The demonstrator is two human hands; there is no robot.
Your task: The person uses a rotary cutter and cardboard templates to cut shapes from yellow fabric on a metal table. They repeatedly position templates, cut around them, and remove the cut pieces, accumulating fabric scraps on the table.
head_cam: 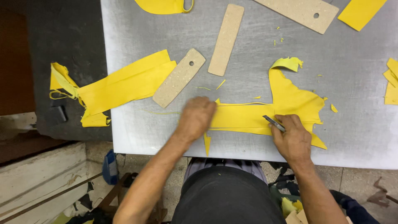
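The sheet (286, 103) under both hands is bright yellow, plain and unpatterned, and the strips cut from it (128, 83) at the table's left are the same yellow, as are the scraps (391, 81) at the right edge. The table top (352, 62) is pale grey with fine scuffed streaks. Three templates, one slanted (179, 77), one upright (226, 39) and one at the top (302, 12), are speckled beige. The blade (273, 123) in the right hand (292, 139) is dull grey metal. The left hand (195, 118) is blurred. The person's garment (226, 195) looks black, with a striped, perhaps lilac, band above it.
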